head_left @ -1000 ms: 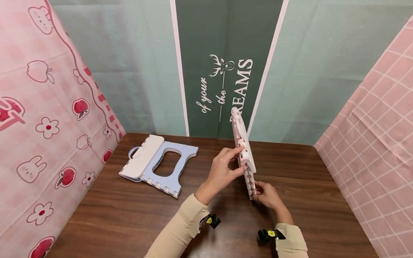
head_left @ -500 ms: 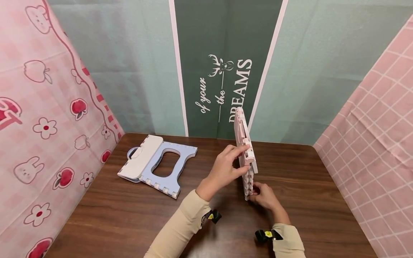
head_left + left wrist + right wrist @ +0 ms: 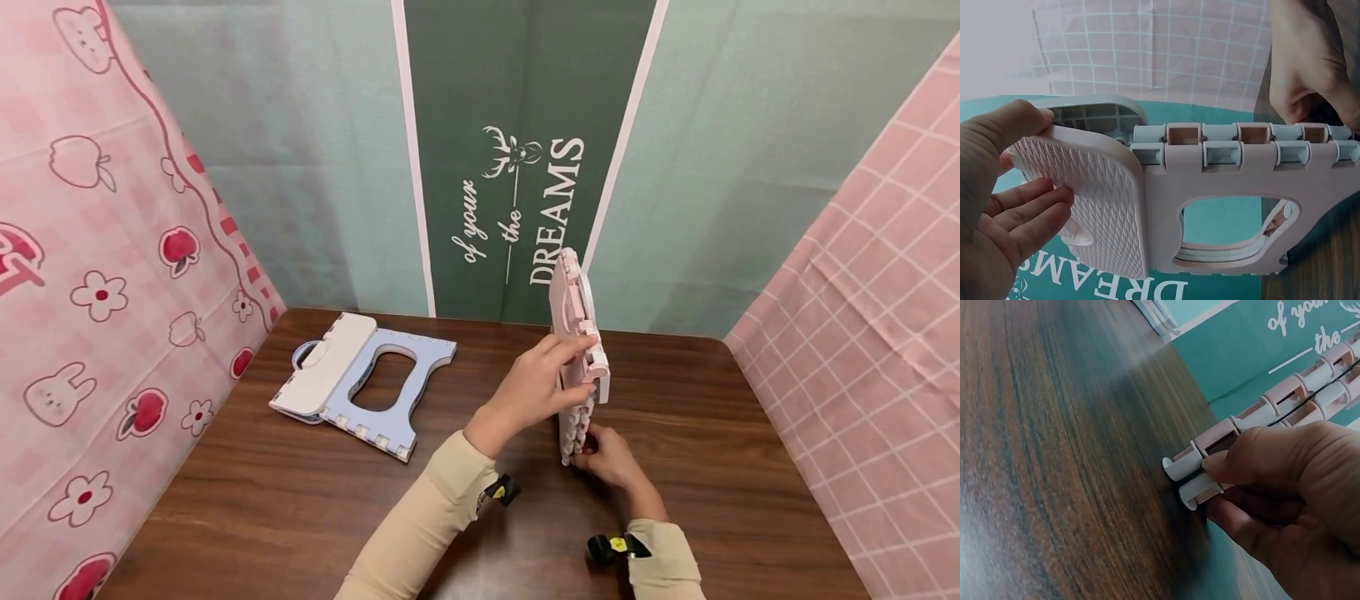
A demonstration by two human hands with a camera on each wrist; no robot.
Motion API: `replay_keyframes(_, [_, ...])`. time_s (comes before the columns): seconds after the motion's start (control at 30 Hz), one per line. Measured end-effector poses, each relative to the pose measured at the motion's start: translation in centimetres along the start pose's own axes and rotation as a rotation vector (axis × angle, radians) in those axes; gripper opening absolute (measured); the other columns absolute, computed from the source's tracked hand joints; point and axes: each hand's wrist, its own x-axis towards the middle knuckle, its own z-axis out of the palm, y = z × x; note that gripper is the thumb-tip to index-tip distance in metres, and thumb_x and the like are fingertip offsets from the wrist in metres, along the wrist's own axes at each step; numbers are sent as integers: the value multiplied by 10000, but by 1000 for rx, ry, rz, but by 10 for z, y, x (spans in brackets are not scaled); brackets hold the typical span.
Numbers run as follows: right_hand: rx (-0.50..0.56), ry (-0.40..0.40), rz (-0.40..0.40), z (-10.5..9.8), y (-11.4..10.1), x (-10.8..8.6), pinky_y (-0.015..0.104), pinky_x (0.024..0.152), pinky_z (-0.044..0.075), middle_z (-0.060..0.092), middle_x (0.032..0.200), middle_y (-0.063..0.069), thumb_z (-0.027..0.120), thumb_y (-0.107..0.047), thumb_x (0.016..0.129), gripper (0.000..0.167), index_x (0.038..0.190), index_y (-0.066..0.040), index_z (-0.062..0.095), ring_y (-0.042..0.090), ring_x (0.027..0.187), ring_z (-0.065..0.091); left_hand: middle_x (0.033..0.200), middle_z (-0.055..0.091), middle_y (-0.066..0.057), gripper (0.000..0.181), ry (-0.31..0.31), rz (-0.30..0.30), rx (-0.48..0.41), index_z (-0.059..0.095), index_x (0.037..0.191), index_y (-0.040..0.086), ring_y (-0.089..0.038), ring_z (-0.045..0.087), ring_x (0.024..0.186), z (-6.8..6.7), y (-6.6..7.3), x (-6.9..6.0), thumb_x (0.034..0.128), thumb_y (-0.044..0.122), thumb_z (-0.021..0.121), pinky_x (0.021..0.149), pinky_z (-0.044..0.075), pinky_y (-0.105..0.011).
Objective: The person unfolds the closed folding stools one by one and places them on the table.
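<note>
A pink and white folding stool [image 3: 564, 312] stands on edge, partly folded, on the wooden table. My left hand [image 3: 528, 382] grips its seat section near the top; in the left wrist view the thumb lies over the edge of the textured seat panel [image 3: 1100, 206] and the fingers bear on its face. Low down, close to the tabletop, my right hand [image 3: 611, 458] pinches the lower end of the hinged side, and the right wrist view shows the row of hinge knuckles [image 3: 1216, 437] there. The stool's far side is hidden in the head view.
To the left, a blue and white folding stool [image 3: 318, 379] lies folded flat on the brown table [image 3: 247, 517]. Green cloth [image 3: 337, 167] hangs behind the table, with pink printed cloth [image 3: 97, 242] at left and pink checked cloth [image 3: 885, 317] at right.
The pink stool's top has swung right and its lower end slightly left, so more of its left face shows. My left hand has moved right with it, my right hand slightly left.
</note>
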Motion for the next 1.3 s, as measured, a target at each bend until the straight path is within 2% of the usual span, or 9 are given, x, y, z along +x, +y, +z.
replay_keyframes(0.2, [-27, 29, 12, 3, 2, -1, 347, 618, 418, 581, 718, 20, 757, -61, 599, 354, 925, 9, 639, 190, 660, 496, 1106, 566, -70, 539, -13, 16, 16, 561, 1261, 97, -153, 559, 901, 3, 2, 5, 770, 227, 742, 788, 465, -242])
replay_keyframes(0.4, [-29, 64, 38, 6, 0, -1, 364, 612, 411, 555, 683, 33, 756, -57, 578, 333, 881, 4, 633, 200, 641, 477, 1057, 575, -66, 539, -38, 20, 59, 575, 1245, 114, -165, 570, 855, 4, 4, 9, 753, 255, 742, 758, 480, -278])
replay_keyframes(0.67, [-31, 57, 50, 7, 1, 0, 361, 611, 406, 548, 687, 24, 786, -58, 582, 315, 854, -11, 636, 194, 645, 471, 1083, 575, -74, 550, -90, 28, 59, 574, 1256, 124, -164, 569, 858, 2, 1, 13, 760, 277, 756, 768, 474, -283])
replay_keyframes(1.07, [-23, 48, 16, 8, -1, 2, 348, 605, 407, 552, 684, 16, 788, -53, 584, 319, 862, -7, 638, 178, 636, 473, 1107, 565, -66, 547, -84, 18, 39, 573, 1259, 133, -156, 563, 858, -2, -2, 11, 760, 265, 756, 763, 469, -273])
replay_keyframes(1.2, [-22, 28, 33, 7, -7, -1, 355, 646, 434, 580, 737, 32, 791, -41, 598, 371, 924, 11, 622, 183, 680, 512, 1090, 561, -57, 554, -89, 20, 17, 564, 1269, 131, -138, 549, 840, -1, -3, 10, 766, 262, 754, 755, 458, -261])
replay_keyframes(1.3, [-15, 17, 39, 6, -13, -7, 409, 724, 458, 618, 835, 75, 796, -39, 593, 464, 996, 42, 581, 236, 773, 567, 1057, 560, -48, 558, -93, 26, -3, 560, 1272, 124, -123, 536, 824, -1, -4, 10, 767, 257, 755, 741, 447, -245])
